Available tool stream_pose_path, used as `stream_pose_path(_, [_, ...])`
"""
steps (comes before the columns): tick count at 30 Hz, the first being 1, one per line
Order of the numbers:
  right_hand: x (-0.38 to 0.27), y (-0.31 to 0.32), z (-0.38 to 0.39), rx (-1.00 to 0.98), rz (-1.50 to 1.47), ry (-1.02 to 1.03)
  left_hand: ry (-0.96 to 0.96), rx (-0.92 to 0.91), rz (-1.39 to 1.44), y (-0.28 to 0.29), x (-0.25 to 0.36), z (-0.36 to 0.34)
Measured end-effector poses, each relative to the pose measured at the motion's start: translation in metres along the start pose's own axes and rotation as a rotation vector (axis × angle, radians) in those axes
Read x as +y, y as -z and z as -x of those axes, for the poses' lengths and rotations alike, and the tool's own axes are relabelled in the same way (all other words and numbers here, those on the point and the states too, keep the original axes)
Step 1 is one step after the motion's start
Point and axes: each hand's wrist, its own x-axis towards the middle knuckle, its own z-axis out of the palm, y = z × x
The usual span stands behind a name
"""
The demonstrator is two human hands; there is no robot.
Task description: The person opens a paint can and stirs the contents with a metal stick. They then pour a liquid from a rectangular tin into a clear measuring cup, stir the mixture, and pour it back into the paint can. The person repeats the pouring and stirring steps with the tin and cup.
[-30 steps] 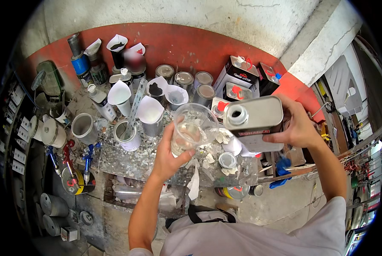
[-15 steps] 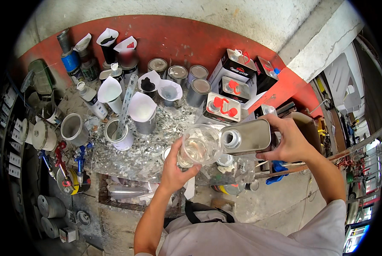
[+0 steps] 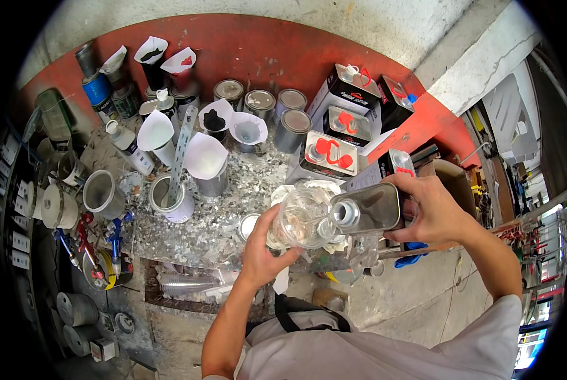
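My left hand (image 3: 261,253) is wrapped round a clear plastic cup (image 3: 290,234) with some clear liquid in it, held above the bench's front edge. On the right, my right hand (image 3: 432,206) grips a bare metal rectangular can (image 3: 378,206) lying tilted on its side. The can's round white spout (image 3: 345,213) is at the cup's rim. What looks like a thin clear stream runs from it into the cup. A crumpled whitish cloth or paper shows partly behind the cup.
A paint-spattered bench (image 3: 233,209) carries an open can with a metal ruler (image 3: 181,155), paper-cone strainers on cups (image 3: 206,157), lidded tins (image 3: 293,130) and solvent cans with red caps (image 3: 328,155). Spray guns (image 3: 114,237) hang at left. A cardboard box (image 3: 448,180) stands right.
The can has tipped further toward the cup, and a thin stream now seems to show between spout and cup. The whole view has shifted slightly.
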Motion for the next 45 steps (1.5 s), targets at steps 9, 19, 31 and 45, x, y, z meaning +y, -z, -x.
stream_pose_path(9, [-0.017,0.012,-0.005,-0.114,0.009,-0.168,-0.001,-0.016,0.029,-0.002,-0.003,-0.004])
stream_pose_path(19, [-0.016,0.012,-0.005,-0.096,0.007,-0.154,0.008,-0.027,0.053,-0.002,-0.004,-0.006])
stream_pose_path(31, [-0.016,0.012,-0.004,-0.095,0.031,-0.144,0.0,-0.023,0.059,-0.003,-0.002,-0.006])
stream_pose_path(45, [-0.017,0.012,-0.003,-0.093,0.006,-0.121,-0.001,-0.029,0.074,-0.002,-0.001,-0.004])
